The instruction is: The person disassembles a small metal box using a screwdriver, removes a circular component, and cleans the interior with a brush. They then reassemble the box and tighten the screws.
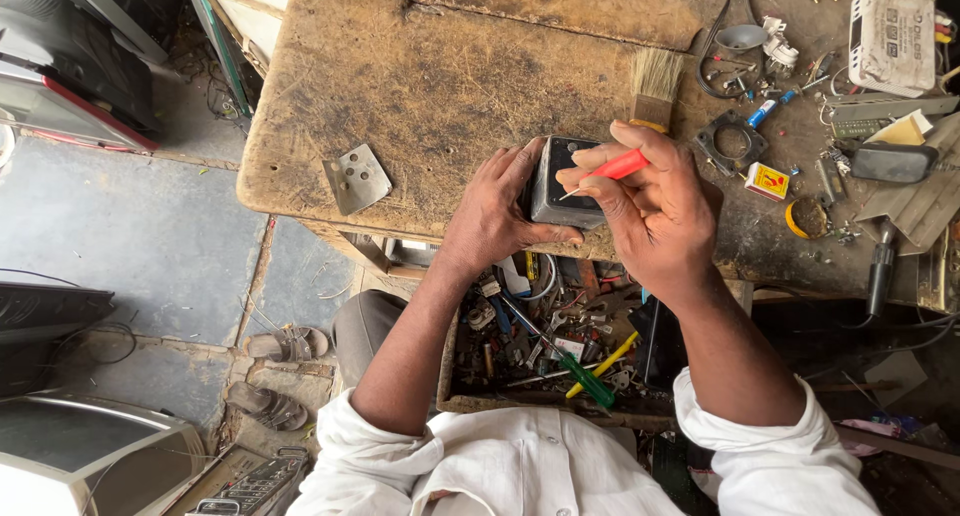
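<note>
One small dark box (566, 184) (metal-sided), red-handled screwdriver (612, 168)

The person wears a white shirt with long sleeves, rolled up above the elbows, so both forearms are bare. The cloth shows soft folds at the shoulders. The left hand (492, 211) and right hand (655, 211) carry no gloves.

A worn, scratched wooden surface (430, 86) stands over a grey concrete floor (150, 246) in daylight, sandals (285, 344) below and an open drawer (545, 401) of tools beneath.
</note>
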`<state>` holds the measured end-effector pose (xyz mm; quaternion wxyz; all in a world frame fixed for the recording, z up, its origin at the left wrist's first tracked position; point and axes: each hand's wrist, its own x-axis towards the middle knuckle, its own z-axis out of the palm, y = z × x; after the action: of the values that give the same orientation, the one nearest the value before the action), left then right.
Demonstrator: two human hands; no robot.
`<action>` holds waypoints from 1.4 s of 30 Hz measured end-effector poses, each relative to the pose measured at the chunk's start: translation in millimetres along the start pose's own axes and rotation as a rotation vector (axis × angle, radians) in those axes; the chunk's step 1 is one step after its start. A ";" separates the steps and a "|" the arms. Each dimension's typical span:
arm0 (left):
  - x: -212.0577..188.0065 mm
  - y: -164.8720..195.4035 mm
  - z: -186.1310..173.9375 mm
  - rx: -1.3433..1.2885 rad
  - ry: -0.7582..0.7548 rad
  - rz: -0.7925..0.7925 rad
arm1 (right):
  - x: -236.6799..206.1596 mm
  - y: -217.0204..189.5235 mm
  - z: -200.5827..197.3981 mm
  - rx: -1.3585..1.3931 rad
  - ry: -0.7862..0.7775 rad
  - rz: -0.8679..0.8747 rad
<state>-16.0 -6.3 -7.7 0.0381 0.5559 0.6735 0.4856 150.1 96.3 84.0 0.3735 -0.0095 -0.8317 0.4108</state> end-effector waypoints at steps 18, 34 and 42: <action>0.8 2.7 -4.3 -0.023 0.000 0.003 | 8.1 4.8 4.3 -0.112 -0.002 -0.076; 2.3 1.6 -3.5 -0.008 -0.033 -0.031 | 10.9 5.9 5.4 -0.102 -0.011 -0.069; 1.3 0.6 -3.5 0.009 -0.001 0.002 | 17.0 5.5 -0.7 -0.299 -0.039 -0.182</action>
<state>-18.1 -7.5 -4.8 0.0355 0.5569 0.6751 0.4825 136.7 105.8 90.9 0.3874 0.0181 -0.8880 0.2470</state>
